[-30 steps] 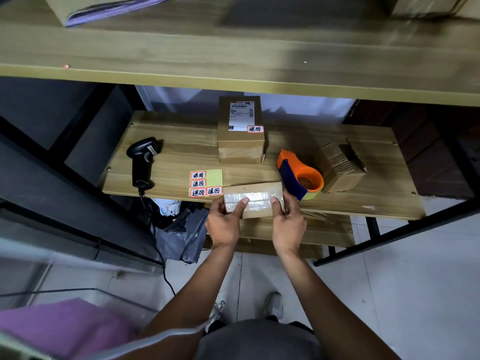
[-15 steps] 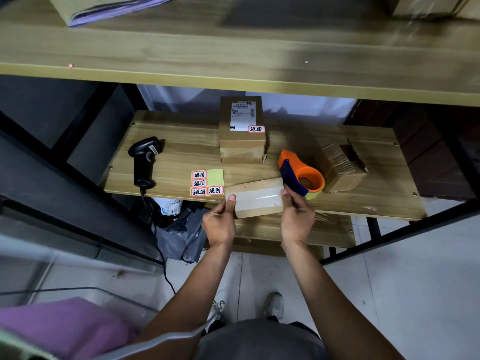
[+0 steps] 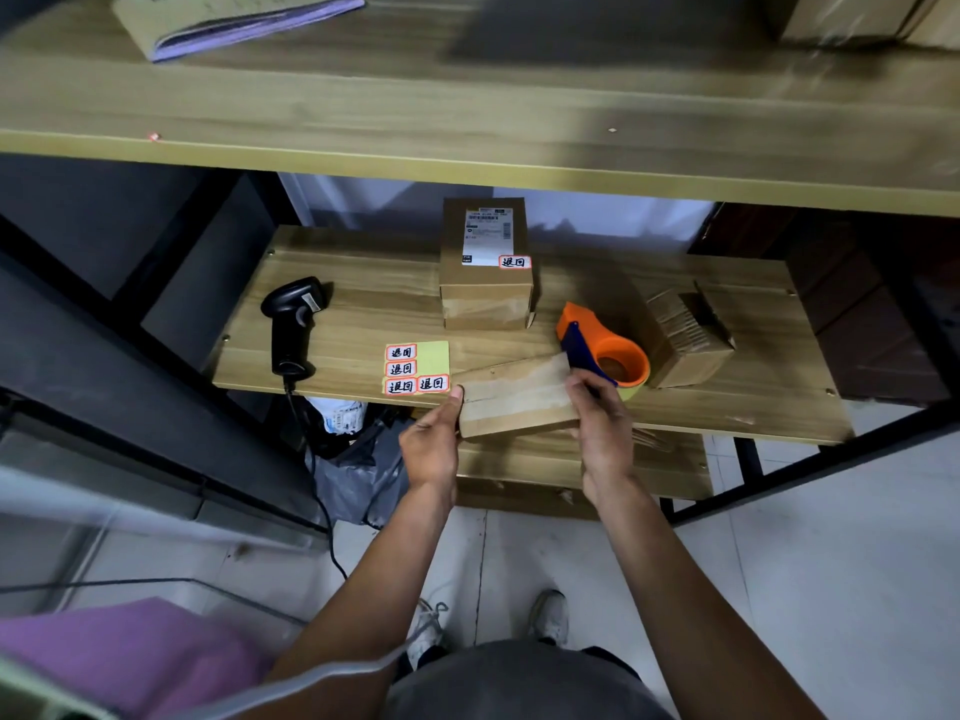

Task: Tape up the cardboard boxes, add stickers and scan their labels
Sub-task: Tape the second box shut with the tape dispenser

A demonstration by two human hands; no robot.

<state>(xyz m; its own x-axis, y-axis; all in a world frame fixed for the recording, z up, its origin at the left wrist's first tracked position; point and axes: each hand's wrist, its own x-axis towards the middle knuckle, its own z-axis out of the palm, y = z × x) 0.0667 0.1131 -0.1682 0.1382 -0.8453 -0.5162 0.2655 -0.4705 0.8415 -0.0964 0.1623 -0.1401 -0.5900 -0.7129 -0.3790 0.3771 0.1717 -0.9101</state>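
While my left hand point(image 3: 431, 444) pinches the left end of the flat cardboard box point(image 3: 511, 402), thumb on top and the other fingers hidden beneath, my right hand point(image 3: 602, 428) is wrapped round the blue handle of the orange tape dispenser point(image 3: 608, 353), which sits at the box's right end. A glossy strip of tape shows along the box's top.

The box lies skewed at the front edge of the shelf board point(image 3: 363, 283), its near side hanging past the lip. I judge the left-hand grip is there to brace the box against the dispenser's pull, and the overhang to let my fingers get under it.

Room is tight at both ends. The sticker sheet point(image 3: 418, 366) lies just beside the box's left corner, and a corrugated box point(image 3: 685, 335) stands right behind the dispenser. The labelled box point(image 3: 485, 262), already stickered, stands apart at the back, and the scanner point(image 3: 293, 324) lies well off to the left. The upper shelf point(image 3: 467, 122) overhangs, so the free room is toward me, off the front edge.
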